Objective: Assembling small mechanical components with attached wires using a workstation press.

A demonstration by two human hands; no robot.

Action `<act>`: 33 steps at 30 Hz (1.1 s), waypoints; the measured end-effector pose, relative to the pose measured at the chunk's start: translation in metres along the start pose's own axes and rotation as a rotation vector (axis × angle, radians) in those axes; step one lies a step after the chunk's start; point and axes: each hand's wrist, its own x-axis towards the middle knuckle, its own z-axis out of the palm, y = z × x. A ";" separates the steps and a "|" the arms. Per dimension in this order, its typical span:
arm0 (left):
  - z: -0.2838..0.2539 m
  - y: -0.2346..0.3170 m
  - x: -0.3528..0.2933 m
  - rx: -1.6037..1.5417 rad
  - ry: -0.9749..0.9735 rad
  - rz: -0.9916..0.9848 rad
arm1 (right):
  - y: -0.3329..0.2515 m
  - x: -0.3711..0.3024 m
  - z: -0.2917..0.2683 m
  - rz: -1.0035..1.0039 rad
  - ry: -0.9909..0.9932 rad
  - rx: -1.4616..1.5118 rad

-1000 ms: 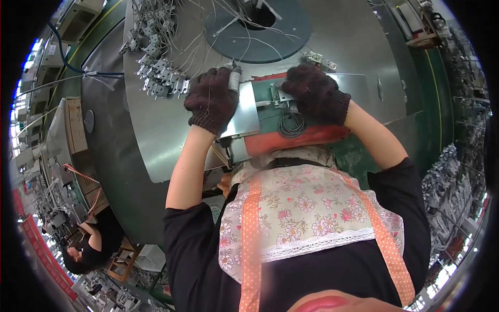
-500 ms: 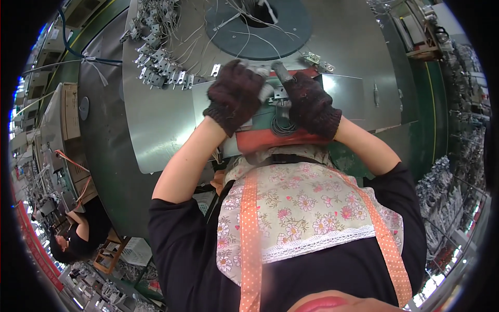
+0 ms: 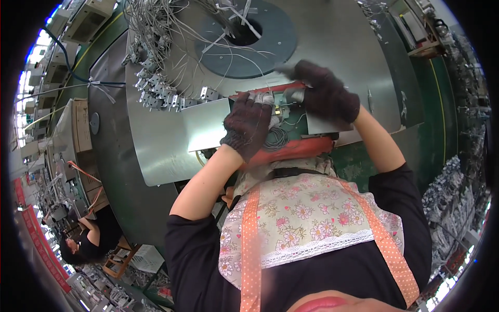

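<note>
Right hand (image 3: 330,98)'s fingers (image 3: 311,72) are kinda smeared, left hand (image 3: 248,122) partly covers the small metal part (image 3: 278,111), and wires (image 3: 143,23) run off up top.

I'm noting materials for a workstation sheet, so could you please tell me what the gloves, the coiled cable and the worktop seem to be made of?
Gloves: probably knitted yarn, matte dark maroon, judging by the fuzzy, snug cuffs. Coiled cable: likely plastic-sheathed wire, dull grey, since it bends in smooth loops. Worktop: apparently sheet metal, smooth, from its silvery sheen.
</note>
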 end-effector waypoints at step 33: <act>0.009 0.000 -0.003 0.011 -0.067 -0.025 | 0.016 0.005 -0.033 0.180 -0.188 -0.002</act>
